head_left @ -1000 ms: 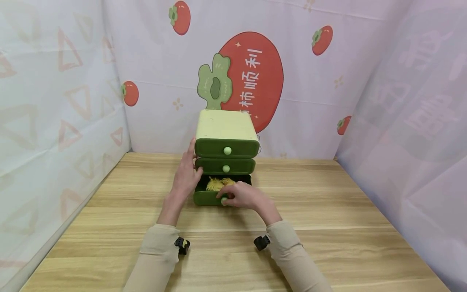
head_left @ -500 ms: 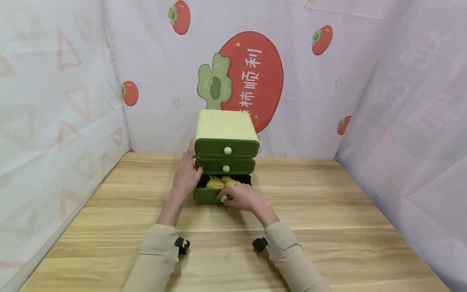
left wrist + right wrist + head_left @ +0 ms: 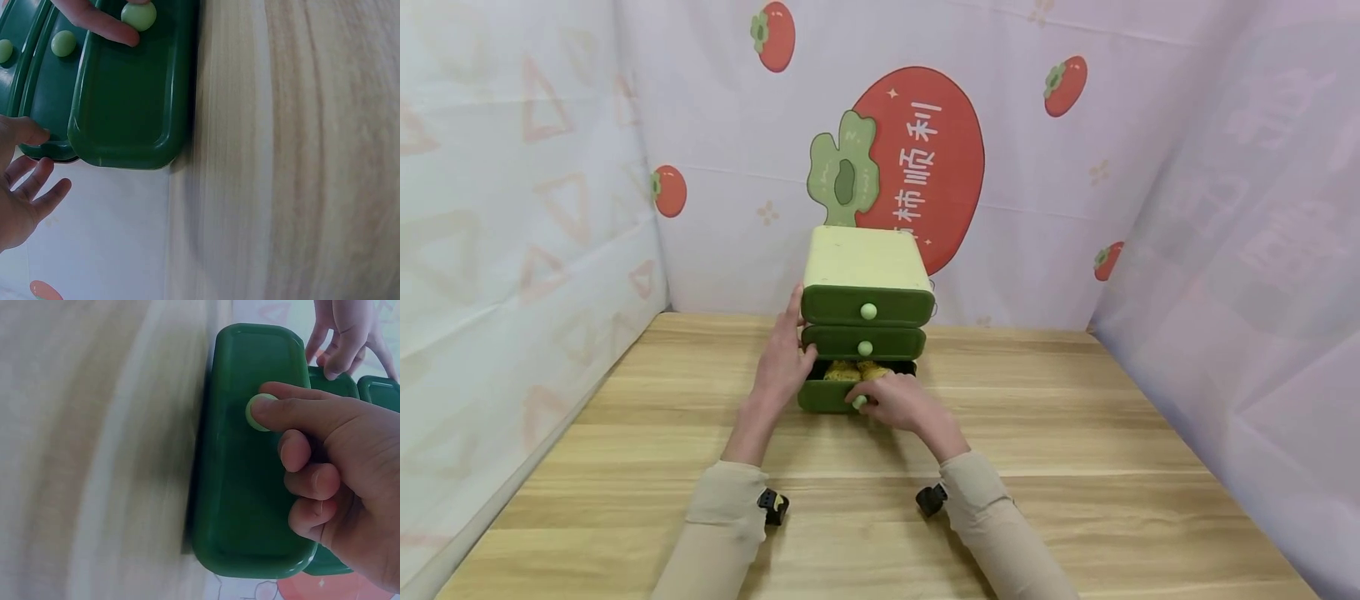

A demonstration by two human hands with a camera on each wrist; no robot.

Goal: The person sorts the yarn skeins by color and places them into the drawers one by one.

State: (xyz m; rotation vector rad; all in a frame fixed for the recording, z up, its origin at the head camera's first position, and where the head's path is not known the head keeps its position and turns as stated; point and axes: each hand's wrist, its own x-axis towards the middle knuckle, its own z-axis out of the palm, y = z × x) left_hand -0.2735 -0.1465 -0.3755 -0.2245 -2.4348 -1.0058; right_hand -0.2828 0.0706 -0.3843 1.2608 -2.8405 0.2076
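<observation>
A small chest of drawers with a cream top (image 3: 867, 257) and three dark green fronts stands on the table. Its bottom drawer (image 3: 823, 397) is pulled partly out, and yellow stringy bundles (image 3: 842, 372) show inside, partly covered by my right hand. My right hand (image 3: 898, 402) pinches that drawer's pale green knob (image 3: 260, 412) between thumb and forefinger, its other fingers curled. My left hand (image 3: 781, 358) rests against the chest's left side with spread fingers. In the left wrist view, its thumb (image 3: 31, 131) touches the end of the middle drawer's front (image 3: 53, 94).
Bare wood tabletop (image 3: 1045, 450) extends on both sides and in front of the chest. A white cloth backdrop (image 3: 730, 100) printed with red fruit hangs close behind it. More cloth walls (image 3: 1262, 275) border the table left and right.
The bottom drawer has slid a little further into the chest, my right hand moving with it on the knob. Less of the yellow bundles shows. My left hand stays in place.
</observation>
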